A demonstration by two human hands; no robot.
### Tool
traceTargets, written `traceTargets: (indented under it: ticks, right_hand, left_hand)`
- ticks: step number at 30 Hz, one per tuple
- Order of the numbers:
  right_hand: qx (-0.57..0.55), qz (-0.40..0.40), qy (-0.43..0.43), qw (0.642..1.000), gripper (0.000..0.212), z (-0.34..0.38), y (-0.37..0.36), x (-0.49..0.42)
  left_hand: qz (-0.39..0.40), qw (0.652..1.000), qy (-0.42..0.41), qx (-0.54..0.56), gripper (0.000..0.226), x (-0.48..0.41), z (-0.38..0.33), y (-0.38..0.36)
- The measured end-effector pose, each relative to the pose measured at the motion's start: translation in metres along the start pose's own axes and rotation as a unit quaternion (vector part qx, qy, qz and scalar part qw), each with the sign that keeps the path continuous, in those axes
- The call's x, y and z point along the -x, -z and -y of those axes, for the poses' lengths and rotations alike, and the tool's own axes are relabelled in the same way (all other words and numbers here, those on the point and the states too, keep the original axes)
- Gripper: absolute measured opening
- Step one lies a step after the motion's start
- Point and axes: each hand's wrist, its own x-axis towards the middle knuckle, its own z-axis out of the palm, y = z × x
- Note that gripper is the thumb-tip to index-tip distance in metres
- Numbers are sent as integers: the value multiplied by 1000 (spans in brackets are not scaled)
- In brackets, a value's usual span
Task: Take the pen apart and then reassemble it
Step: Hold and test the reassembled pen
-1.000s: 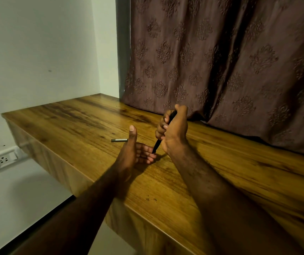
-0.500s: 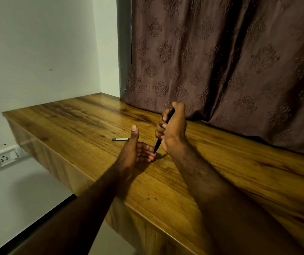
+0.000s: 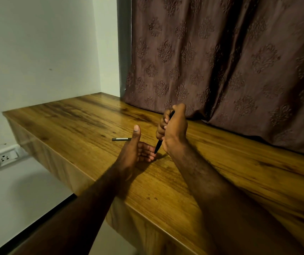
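A person's left hand point(image 3: 132, 153) is open low over the wooden counter point(image 3: 221, 172), thumb raised and fingers straight beneath the tip of a black pen point(image 3: 159, 145). Just beyond, the right hand point(image 3: 175, 131) grips the pen in a fist, tilted tip-down. A slim grey pen part point(image 3: 121, 139) lies loose on the counter behind the left thumb, well short of a brown curtain point(image 3: 221, 61). The pen looks light, stiff and smooth, so it is probably best held firmly at mid-barrel while an end is twisted or pulled.
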Motion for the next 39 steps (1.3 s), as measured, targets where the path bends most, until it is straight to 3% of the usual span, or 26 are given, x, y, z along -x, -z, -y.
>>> traceTargets:
  ticks: [39]
  right_hand:
    - [8, -22, 2, 1000, 45, 1, -2, 0]
  left_hand:
    - [-6, 1000, -3, -1, 100, 2, -2, 0]
